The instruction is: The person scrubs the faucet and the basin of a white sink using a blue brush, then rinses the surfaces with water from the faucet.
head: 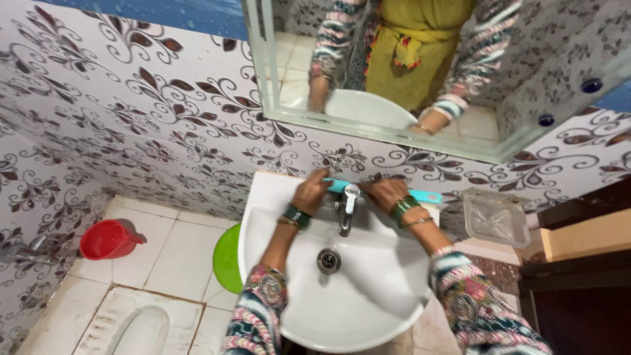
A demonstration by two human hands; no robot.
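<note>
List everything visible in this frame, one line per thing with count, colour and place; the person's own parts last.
brush: 1, turquoise, long-handled, lying along the back ledge behind the tap
basin: 1, white, wall-mounted, centre
tap: 1, chrome, back middle of basin
drain: 1, metal, basin floor
soap dish: 1, clear plastic, on wall right of basin
mirror: 1, above basin, reflects the person
mug: 1, red, floor left
bucket: 1, green, under basin's left edge
squat toilet: 1, white, floor lower left
left hand: on brush, green bangles
right hand: on brush, green bangles
</note>
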